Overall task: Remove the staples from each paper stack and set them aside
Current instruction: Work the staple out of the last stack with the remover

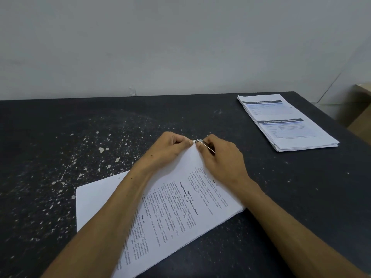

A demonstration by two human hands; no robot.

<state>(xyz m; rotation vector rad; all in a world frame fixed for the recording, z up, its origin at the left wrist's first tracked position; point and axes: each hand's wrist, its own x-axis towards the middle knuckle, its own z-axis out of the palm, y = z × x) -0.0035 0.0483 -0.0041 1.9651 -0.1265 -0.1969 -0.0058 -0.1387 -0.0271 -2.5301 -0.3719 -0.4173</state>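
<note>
A white printed paper stack (176, 209) lies slanted on the dark table (60, 137) in front of me. My left hand (170, 147) pinches the stack's far corner and lifts it slightly. My right hand (218, 157) grips a thin metal tool (206, 146) whose tip sits at that same corner, right beside my left fingertips. The staple itself is too small to make out. Both forearms cross over the stack.
A second paper stack (287, 121) with blue and grey printed headers lies at the table's far right. The table top is speckled with white paint chips. A grey wall stands behind, and a light wooden surface (361, 109) shows at the right edge.
</note>
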